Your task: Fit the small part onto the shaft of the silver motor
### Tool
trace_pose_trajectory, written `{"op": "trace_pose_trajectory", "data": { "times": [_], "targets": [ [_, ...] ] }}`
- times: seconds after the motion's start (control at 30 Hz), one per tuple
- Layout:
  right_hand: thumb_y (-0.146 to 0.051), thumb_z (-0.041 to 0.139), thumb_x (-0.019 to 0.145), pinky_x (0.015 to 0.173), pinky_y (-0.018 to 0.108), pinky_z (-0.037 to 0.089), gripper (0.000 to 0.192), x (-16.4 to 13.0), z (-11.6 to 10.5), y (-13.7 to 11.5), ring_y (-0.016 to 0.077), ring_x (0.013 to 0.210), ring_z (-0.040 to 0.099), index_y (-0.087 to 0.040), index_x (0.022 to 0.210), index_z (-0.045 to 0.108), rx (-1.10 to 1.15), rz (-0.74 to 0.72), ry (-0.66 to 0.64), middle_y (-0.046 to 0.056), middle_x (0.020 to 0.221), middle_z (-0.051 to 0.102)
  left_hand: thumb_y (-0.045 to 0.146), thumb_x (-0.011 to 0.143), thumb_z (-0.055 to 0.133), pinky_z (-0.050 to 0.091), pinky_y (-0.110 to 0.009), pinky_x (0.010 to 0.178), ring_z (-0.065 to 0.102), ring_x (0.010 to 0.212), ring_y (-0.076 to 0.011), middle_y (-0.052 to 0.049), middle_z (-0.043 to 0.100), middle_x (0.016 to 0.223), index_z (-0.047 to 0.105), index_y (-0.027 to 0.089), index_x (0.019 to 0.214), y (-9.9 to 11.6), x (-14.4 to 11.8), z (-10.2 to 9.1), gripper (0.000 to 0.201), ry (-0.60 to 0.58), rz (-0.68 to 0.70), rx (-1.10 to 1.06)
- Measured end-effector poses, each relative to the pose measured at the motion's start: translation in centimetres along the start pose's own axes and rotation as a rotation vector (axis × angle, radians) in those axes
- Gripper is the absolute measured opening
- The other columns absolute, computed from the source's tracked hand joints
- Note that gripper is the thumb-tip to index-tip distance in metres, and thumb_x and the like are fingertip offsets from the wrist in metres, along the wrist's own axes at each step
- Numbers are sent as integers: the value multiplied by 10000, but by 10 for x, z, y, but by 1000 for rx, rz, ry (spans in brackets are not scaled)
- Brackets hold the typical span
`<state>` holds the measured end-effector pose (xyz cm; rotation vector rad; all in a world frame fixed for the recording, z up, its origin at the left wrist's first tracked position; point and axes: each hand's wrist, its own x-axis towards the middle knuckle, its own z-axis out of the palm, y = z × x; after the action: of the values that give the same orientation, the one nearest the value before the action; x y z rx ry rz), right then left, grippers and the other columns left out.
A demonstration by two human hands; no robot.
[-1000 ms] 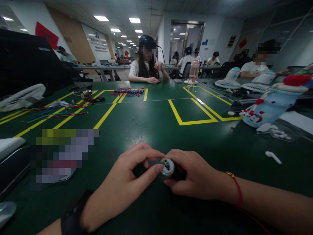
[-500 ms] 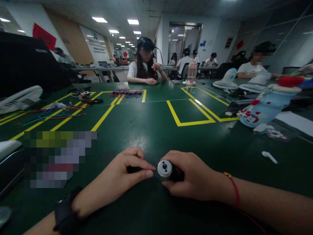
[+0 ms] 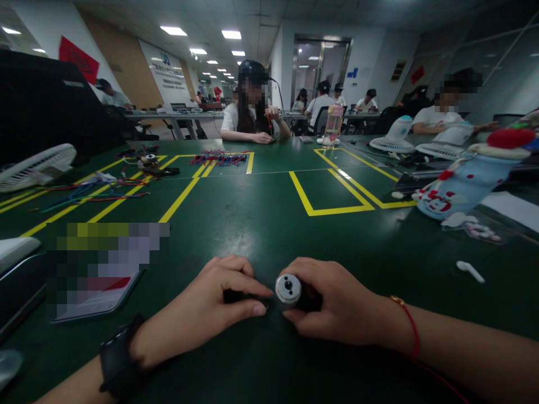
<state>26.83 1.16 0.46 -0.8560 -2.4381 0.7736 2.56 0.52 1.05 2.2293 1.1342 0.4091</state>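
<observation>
My right hand (image 3: 332,297) is wrapped round a small cylindrical motor (image 3: 288,289), dark along its body. Its silvery round end faces me, with a dark centre and two small holes. Just left of that end, my left hand (image 3: 223,294) has thumb and index fingertip close together in a loose pinch. A tiny dark speck shows by the thumb tip, too small to name. The left fingertips are near the motor's face, with a narrow gap between.
A card in a clear sleeve (image 3: 122,294) lies left. Wires (image 3: 96,196) and a wire bundle (image 3: 219,159) lie farther back. At right are a white earbud (image 3: 470,271), a blue bottle (image 3: 450,188) and fans (image 3: 391,143). A co-worker (image 3: 252,112) sits opposite.
My left thumb and index fingertip have parted slightly, and a tiny speck now shows by the thumb. The right hand keeps its hold on the motor. The whole view has shifted a little.
</observation>
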Motion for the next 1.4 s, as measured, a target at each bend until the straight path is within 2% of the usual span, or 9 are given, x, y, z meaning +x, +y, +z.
{"op": "trace_pose_trajectory", "data": {
  "times": [0.17,0.23,0.33,0.57,0.93,1.1,1.2,1.3,1.4],
  "targets": [
    [-232,679,742,665,262,418,316,0,-2,-1,159,785,551,-180,1043,597,4,8,-12,32,964,628,407,914,545,447,-281,736,604,845,-184,-8,664,928,719,257,991,-5,2,-10,242,222,-186,-195],
    [-234,677,747,666,263,420,308,0,-3,-2,160,787,551,-181,1040,597,4,13,-19,34,965,629,441,899,553,441,-267,681,596,786,-181,-6,670,859,708,234,979,-8,3,-12,271,332,-279,-247],
    [-229,677,747,671,262,421,309,0,-3,-2,158,788,553,-185,1042,597,8,9,-17,30,967,631,475,880,563,401,-235,565,545,657,-156,10,623,731,701,215,976,-9,3,-13,309,388,-351,-289],
    [-227,666,742,667,266,422,298,-1,-2,-2,158,784,549,-177,1028,598,-3,6,-6,32,956,628,434,871,587,386,-215,524,539,627,-142,20,639,726,718,242,957,-8,1,-10,249,358,-319,-290],
    [-226,671,744,678,273,423,302,0,-2,-2,160,778,552,-181,1033,595,1,-5,-7,31,943,628,363,914,544,469,-286,740,617,861,-191,-9,694,927,703,240,935,-9,2,-9,202,277,-216,-249],
    [-232,672,742,672,269,418,303,0,-1,-1,156,779,550,-184,1032,599,-1,-6,-1,25,941,625,312,866,603,462,-297,731,589,836,-187,-14,644,945,685,240,970,-6,0,-9,151,129,-112,-138],
    [-229,670,741,673,269,416,308,-1,0,-1,155,777,550,-181,1037,599,3,-7,-3,24,943,625,282,765,719,419,-349,853,563,944,-213,-6,625,998,687,274,987,-3,-1,-6,224,40,3,4],
    [-233,677,733,664,264,411,310,-1,1,-1,151,764,546,-181,1029,600,-5,-6,1,19,932,622,312,771,729,381,-367,894,555,976,-216,4,617,984,708,308,954,1,-1,-2,183,-2,49,57],
    [-229,671,737,647,257,405,287,-1,0,-1,145,746,539,-180,1011,604,-11,-6,2,14,912,618,309,849,657,416,-314,800,570,881,-182,1,611,919,719,282,906,4,0,1,89,24,49,-15]
  ]
}}
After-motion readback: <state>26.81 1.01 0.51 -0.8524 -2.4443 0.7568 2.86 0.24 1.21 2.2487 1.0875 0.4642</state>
